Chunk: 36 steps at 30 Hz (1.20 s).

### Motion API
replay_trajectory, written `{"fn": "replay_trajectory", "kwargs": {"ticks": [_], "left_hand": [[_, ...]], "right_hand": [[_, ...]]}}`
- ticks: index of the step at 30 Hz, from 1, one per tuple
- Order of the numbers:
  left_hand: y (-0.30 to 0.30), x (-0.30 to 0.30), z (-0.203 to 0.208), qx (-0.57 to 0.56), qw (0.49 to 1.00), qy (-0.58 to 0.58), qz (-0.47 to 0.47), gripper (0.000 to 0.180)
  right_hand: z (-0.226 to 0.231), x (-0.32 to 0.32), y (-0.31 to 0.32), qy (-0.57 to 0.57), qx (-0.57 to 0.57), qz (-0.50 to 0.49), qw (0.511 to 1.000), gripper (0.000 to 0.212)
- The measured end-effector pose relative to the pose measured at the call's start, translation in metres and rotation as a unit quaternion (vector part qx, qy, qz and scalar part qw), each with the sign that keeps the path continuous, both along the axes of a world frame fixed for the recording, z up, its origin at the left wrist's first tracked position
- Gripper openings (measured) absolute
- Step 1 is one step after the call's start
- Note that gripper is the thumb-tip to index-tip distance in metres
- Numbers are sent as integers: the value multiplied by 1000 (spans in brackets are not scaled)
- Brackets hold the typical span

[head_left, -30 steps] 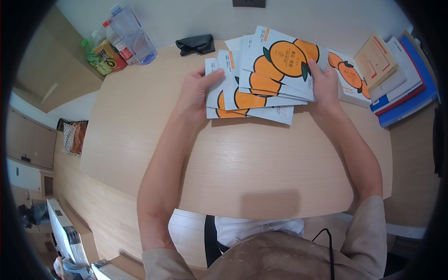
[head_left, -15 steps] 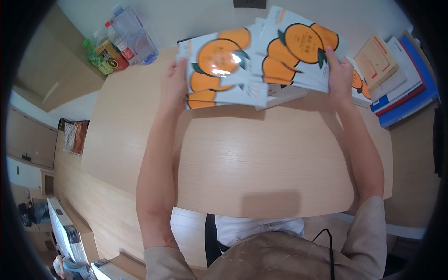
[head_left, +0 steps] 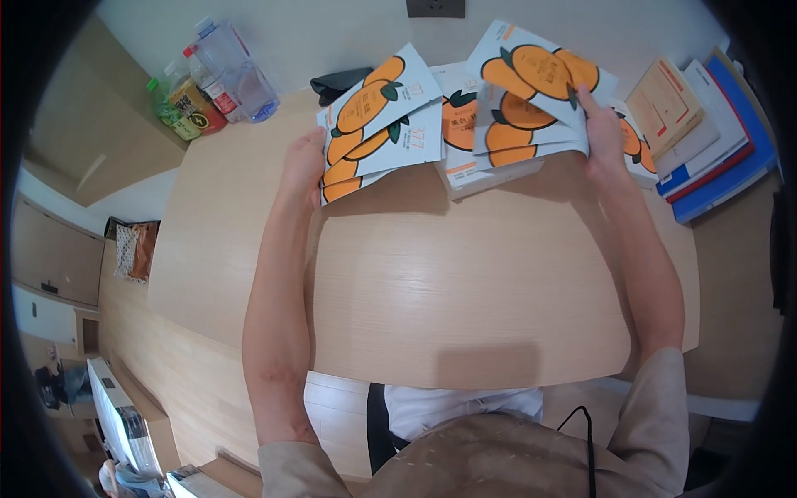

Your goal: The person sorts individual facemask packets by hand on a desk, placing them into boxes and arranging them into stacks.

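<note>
My left hand (head_left: 303, 170) grips a fanned stack of flat white packets (head_left: 419, 137) printed with orange fruit and green leaves. A second fanned stack of flat white packets (head_left: 544, 133) with the same print is held at its right edge by my right hand (head_left: 604, 133). Both stacks are raised over the far part of the table, with a gap between them. Behind that gap a white box (head_left: 459, 137) with a matching fruit print lies on the table, partly covered by the packets. Another box (head_left: 638, 149) with this print sits beyond my right hand.
Several plastic bottles (head_left: 237, 79) stand at the far left against the wall. A dark pouch-like item (head_left: 340, 85) lies behind the left stack. Papers and blue folders (head_left: 730, 158) are piled at the far right. The wooden table (head_left: 465, 290) has a curved front edge.
The two stacks have moved apart and fanned out, and the left one has tilted. More of the white box shows between them, and the dark item behind is more visible.
</note>
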<state>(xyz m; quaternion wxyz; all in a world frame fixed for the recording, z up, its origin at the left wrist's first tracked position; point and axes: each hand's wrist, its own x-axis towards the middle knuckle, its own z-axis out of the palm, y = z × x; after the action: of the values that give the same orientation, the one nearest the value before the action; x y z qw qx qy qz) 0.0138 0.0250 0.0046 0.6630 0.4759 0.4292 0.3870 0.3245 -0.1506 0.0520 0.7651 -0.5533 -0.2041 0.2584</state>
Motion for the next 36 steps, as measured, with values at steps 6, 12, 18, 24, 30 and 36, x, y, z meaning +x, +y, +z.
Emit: {"fn": "replay_trajectory", "kwargs": {"ticks": [6,12,18,24,30,36], "left_hand": [[-2,1,-1,-26,998,54,8,37],[10,-3,-19,88,974,206,24,34],[-3,4,-10,144,971,177,69,31],[0,-1,-11,118,971,195,77,29],[-1,0,-11,113,972,189,83,28],[-23,17,-1,66,985,154,44,29]], "right_hand": [[-29,13,5,-80,-154,38,984,32],[-52,29,7,-141,-191,43,970,33],[-60,39,7,-172,-184,22,968,31],[-56,31,6,-148,-173,17,974,31],[-66,37,8,-182,-178,-35,966,31],[-51,12,2,-215,-191,-31,957,30]]}}
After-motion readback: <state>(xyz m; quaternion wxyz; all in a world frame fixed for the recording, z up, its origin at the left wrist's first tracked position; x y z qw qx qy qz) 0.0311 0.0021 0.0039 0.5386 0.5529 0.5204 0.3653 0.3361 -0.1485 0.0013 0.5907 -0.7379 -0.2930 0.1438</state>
